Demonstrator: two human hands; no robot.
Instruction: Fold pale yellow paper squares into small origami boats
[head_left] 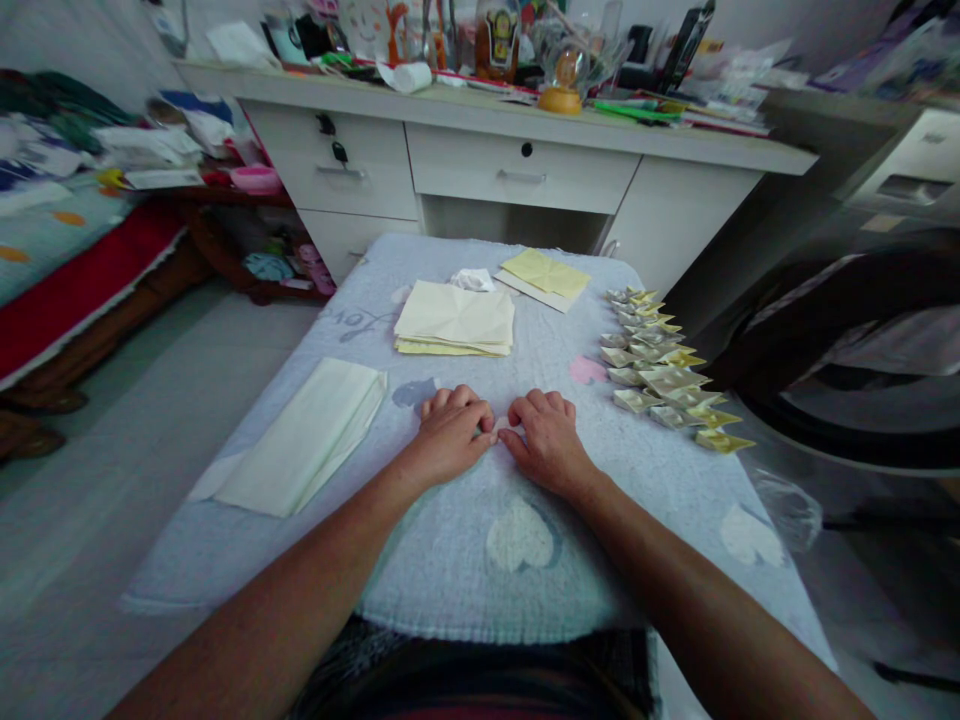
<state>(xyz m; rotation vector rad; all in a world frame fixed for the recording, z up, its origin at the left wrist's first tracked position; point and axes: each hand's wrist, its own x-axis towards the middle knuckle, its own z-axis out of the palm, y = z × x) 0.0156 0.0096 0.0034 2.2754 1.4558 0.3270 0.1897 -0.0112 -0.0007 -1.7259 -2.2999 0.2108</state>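
Note:
My left hand (452,432) and my right hand (549,440) meet over the middle of the cloth-covered table. Their fingers are curled and the thumbs nearly touch. Between the thumb tips shows a bit of pale paper (500,426), mostly hidden by the fingers, so its shape cannot be made out. Beyond the hands lies a stack of creased cream and yellow paper sheets (455,318). To the left rests a long folded pale paper (304,435). On the right, several small folded paper boats (664,370), silvery and yellow, stand in close rows.
A crumpled white tissue (472,280) and yellow creased sheets (546,273) lie at the table's far side. Behind stands a white desk (517,150) crowded with jars and pens. A front-loading washing machine (892,340) is at right, a bed (82,250) at left.

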